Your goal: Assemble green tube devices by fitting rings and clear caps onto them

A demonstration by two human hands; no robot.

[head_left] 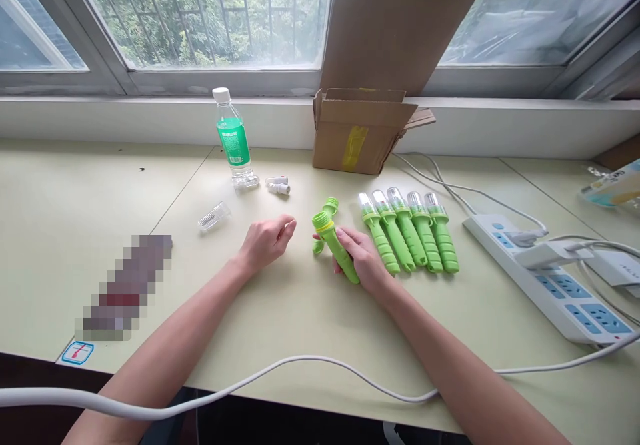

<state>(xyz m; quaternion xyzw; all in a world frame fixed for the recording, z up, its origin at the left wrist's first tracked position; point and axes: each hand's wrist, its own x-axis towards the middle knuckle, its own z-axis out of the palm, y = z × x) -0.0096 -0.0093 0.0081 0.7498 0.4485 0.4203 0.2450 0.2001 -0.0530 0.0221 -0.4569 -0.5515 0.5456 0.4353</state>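
My right hand (364, 258) is wrapped around a green flashlight handle (340, 253), tilted with its open threaded end up and a yellow ring below the threads. Behind it, partly hidden, another green threaded part (330, 206) shows. My left hand (267, 239) rests on the table with curled fingers; whatever may be inside them is hidden. Up and left of it lies a clear cap (214, 217). Two small white pieces (279, 185) lie beyond that hand. Several green flashlights with clear caps (411, 231) lie in a row to the right of my right hand.
An open cardboard box (355, 131) stands at the back by the window sill. A water bottle (233, 135) stands left of it. On the right lies a white power strip (555, 285) with plugs and cords. A white cable (305, 358) crosses the front. A pixelated object (127, 285) lies left.
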